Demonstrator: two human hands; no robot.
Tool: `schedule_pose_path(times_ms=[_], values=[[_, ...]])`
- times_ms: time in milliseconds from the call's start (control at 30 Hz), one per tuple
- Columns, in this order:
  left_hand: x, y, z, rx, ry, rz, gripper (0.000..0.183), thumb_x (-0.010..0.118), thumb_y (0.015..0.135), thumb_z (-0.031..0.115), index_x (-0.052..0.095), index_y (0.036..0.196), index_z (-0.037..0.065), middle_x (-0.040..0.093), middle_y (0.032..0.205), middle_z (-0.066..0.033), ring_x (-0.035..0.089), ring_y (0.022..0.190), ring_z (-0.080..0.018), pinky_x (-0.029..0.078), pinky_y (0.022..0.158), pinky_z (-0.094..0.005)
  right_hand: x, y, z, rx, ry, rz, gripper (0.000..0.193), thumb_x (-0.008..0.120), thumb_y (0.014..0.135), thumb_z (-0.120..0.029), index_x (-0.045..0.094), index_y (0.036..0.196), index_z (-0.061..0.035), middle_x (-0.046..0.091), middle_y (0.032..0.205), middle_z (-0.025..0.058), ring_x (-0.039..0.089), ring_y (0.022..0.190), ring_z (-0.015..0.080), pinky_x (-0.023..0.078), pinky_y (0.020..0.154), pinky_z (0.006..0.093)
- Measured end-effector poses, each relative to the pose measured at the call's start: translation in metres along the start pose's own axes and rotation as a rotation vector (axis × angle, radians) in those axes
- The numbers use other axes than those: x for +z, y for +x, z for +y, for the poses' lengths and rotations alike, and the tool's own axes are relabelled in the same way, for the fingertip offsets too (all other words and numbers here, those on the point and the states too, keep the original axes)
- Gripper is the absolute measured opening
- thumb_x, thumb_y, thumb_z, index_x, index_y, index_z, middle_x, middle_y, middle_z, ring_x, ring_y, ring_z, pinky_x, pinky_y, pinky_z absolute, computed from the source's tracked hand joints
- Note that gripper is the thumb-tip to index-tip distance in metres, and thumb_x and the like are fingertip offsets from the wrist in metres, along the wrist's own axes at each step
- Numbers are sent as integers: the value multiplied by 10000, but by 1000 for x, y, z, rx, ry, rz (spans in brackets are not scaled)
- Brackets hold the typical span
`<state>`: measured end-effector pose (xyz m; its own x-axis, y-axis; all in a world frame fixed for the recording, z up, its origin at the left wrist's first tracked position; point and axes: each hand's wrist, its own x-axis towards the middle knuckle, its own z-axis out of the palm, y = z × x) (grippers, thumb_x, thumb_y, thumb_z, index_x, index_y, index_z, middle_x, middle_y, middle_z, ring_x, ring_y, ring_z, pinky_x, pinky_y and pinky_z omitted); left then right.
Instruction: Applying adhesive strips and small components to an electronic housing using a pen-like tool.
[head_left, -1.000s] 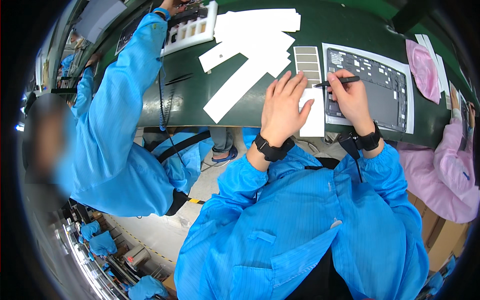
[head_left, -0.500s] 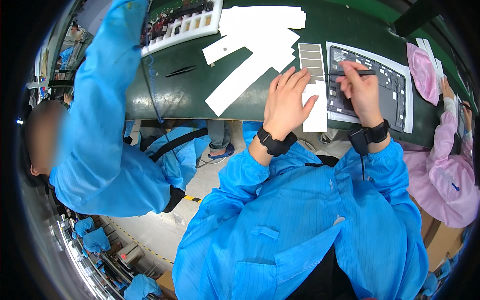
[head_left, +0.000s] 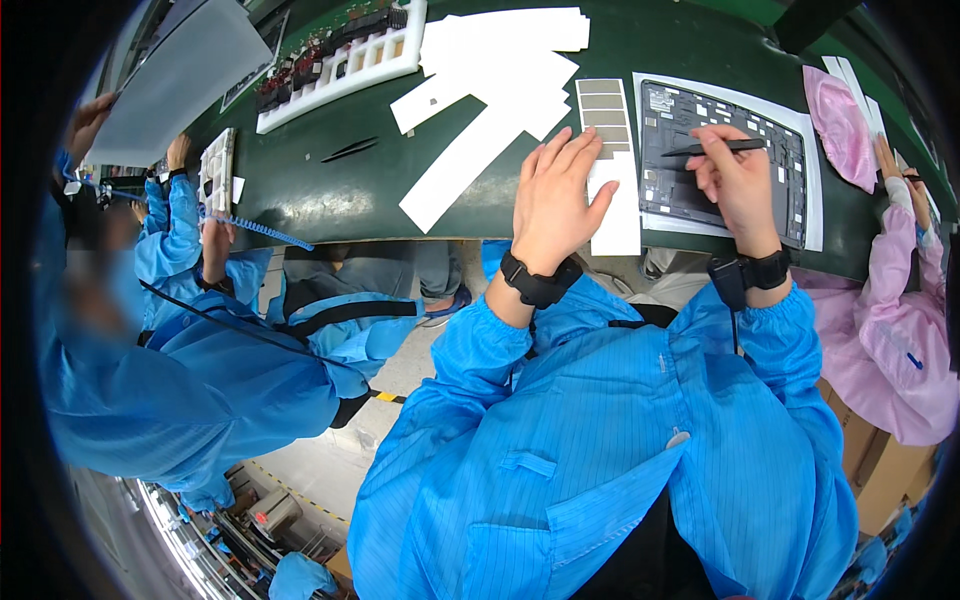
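Grey-patched strip (head_left: 603, 104) partly hidden under the left hand (head_left: 555, 208)

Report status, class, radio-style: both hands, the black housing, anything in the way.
Left hand open, resting on label strip. Right hand holding black tweezers over black device housing. Housing on white sheet, partly hidden by right hand.

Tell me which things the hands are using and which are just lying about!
Seemingly in use:
slim black tool, in right hand
grey-patched strip, under left hand
black panel, below the tool

Seemingly lying about:
dark tweezers
pink cloth
white foam tray
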<state>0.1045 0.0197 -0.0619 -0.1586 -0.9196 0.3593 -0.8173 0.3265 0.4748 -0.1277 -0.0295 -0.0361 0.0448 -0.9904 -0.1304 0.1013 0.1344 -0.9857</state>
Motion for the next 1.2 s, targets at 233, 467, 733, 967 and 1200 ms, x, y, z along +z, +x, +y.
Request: schedule_pose_path(times_ms=[233,467,733,967,1200], values=[[0,3,1,8,-13,18,482,705,814,273,618,1238,59,590,1324,-99,482,1294,-300,344,1068,-421,39,11,18,-153,-234,-175,201,599,968,-205,631,937,-9,642,708,35,543,564,55,421,518,206],[0,0,-1,8,-29,36,497,711,804,280,613,1235,50,598,1307,-102,484,1292,-301,353,1057,-420,51,6,19,-163,-385,-140,225,605,965,-231,641,931,-12,634,687,19,545,571,53,422,524,203],[-1,-1,-1,15,-34,35,491,712,806,276,615,1232,52,602,1301,-101,487,1289,-300,354,1055,-417,46,9,23,-160,-336,-150,214,616,958,-220,643,949,-8,646,719,28,545,579,55,419,525,197],[-1,1,-3,3,-33,44,492,718,803,285,620,1228,57,599,1310,-95,485,1293,-290,350,1059,-411,48,10,19,-131,-194,-145,229,610,958,-161,645,1075,33,666,765,85,576,571,66,435,495,189],[0,1,0,-9,-39,14,482,693,825,264,604,1254,64,579,1344,-88,482,1300,-284,341,1072,-407,1,15,-7,-74,33,26,241,622,953,-153,647,1090,44,675,744,109,547,518,57,379,426,175]])
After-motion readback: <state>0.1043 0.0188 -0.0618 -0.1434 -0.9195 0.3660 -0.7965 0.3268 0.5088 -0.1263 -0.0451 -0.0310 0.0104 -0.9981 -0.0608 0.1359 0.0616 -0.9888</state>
